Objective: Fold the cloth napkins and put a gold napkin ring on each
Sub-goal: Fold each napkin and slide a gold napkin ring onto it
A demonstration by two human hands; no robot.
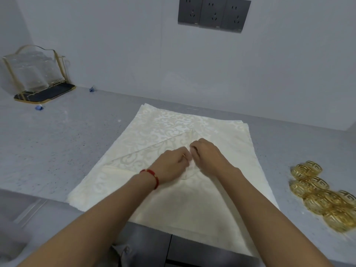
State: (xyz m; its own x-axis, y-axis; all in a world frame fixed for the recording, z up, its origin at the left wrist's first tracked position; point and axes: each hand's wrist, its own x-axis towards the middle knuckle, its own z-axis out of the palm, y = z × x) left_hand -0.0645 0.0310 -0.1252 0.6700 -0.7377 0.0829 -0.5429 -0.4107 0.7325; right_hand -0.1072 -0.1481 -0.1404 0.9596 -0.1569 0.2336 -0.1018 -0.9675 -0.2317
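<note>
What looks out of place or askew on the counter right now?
Nothing is spilled or damaged. The napkin stack hangs over the counter's front edge. The gold napkin rings lie in a loose heap at right. Both hands, left hand and right hand, pinch the top napkin's folded corners.

No text, label, brand or number can be read anywhere here, not even on the wall sockets (213,14).

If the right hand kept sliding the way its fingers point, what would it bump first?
Probably the left hand: the right hand points left across the cream patterned cloth napkin, and their fingertips look almost touching.
</note>
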